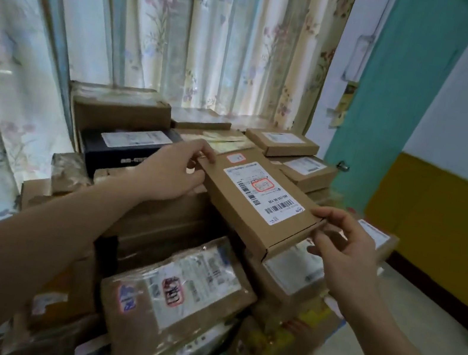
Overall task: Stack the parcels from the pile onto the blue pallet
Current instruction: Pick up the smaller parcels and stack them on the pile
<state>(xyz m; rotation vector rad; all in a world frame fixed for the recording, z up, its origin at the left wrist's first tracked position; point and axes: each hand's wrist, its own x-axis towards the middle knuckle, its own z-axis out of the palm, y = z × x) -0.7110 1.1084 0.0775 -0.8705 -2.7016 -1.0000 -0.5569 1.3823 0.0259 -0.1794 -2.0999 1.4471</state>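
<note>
Holding item 1: flat brown parcel [256,203], white label up, above the middle of the stack. Left hand [171,172] pinches its far-left corner, right hand [347,253] pinches its near-right corner; both narrow fingertip grips, palms off the box.

Risks (judgement):
- Corner-only grip w/ fingertips; parcel could twist or slip and drop onto the stack below.
- Near end flap looks slightly open; could give under the right fingers.
- Stack is uneven, boxes at mixed angles; a careless set-down may shift neighbours, e.g. the taped parcel [174,295] tilted at near centre.

Containers / contents:
- Parcels all closed; contents can't tell.
- Dark blue box [125,148], far left, labelled, shut.
- Small labelled boxes [282,143], far right, stacked, shut.
- Blue pallet: not visible, presumably under the stack; can't confirm.

Background: floral curtain [159,23] behind the stack, teal door [397,96] at right.
</note>
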